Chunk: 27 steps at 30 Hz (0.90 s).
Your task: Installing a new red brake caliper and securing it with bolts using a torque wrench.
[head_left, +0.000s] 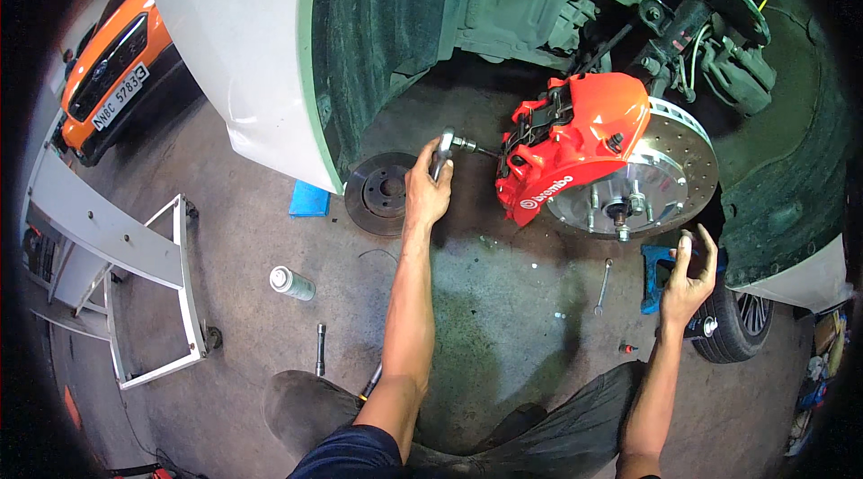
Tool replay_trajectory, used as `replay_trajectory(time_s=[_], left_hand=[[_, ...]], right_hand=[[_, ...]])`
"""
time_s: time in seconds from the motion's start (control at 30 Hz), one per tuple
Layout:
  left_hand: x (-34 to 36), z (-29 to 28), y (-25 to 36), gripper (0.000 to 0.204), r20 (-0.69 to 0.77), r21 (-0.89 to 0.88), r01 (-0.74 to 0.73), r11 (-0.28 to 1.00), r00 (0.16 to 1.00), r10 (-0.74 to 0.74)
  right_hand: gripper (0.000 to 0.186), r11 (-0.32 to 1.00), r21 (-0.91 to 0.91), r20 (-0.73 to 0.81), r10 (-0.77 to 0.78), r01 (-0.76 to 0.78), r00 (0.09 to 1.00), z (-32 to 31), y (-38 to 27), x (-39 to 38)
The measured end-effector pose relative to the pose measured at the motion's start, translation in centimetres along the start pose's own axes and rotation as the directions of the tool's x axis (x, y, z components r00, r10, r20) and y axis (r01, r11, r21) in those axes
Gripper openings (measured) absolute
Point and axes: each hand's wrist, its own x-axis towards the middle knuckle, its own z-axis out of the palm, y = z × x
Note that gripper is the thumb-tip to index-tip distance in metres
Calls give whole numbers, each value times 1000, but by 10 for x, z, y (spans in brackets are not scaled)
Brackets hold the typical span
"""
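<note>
My left hand (pixel 429 193) is wrapped round a ratchet (pixel 444 152). A socket and thin bit (pixel 466 145) run from its head to the side of a red brake caliper (pixel 580 142); whether the tip sits in a bolt I cannot tell. The caliper straddles a drilled brake disc (pixel 688 160) with a bright hub and protruding studs. Just below the disc's right edge is my right hand (pixel 690 281), its fingers apart with nothing visible between them.
On the floor lie an old disc (pixel 378 214), a spray can (pixel 292 283), a socket extension (pixel 321 350) and a spanner (pixel 604 286). Beyond my right hand are a blue stand (pixel 653 277) and a wheel (pixel 737 326). A white wheeled frame (pixel 184 299) stands left; the fender (pixel 238 39) overhangs the floor.
</note>
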Motion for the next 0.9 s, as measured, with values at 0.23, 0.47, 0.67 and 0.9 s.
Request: replay_trajectory(time_s=[0.23,0.47,0.67,0.9], left_hand=[[10,-6,60,42,103,645,-21,764,993,-61],[28,-11,52,43,125,403,205,892,953,-275],[27,-7,47,42,97,277,378,883,904,-417],[43,10,46,54,61,208,540,815,825,-562]], right_hand=[[31,1000,-28,15,10,-9,1000,10,-5,3],[31,999,-46,71,22,-19,997,26,-5,-1],[33,976,143,-103,182,-167,978,30,-26,20],[33,982,-150,-265,-148,111,953,55,-86,141]])
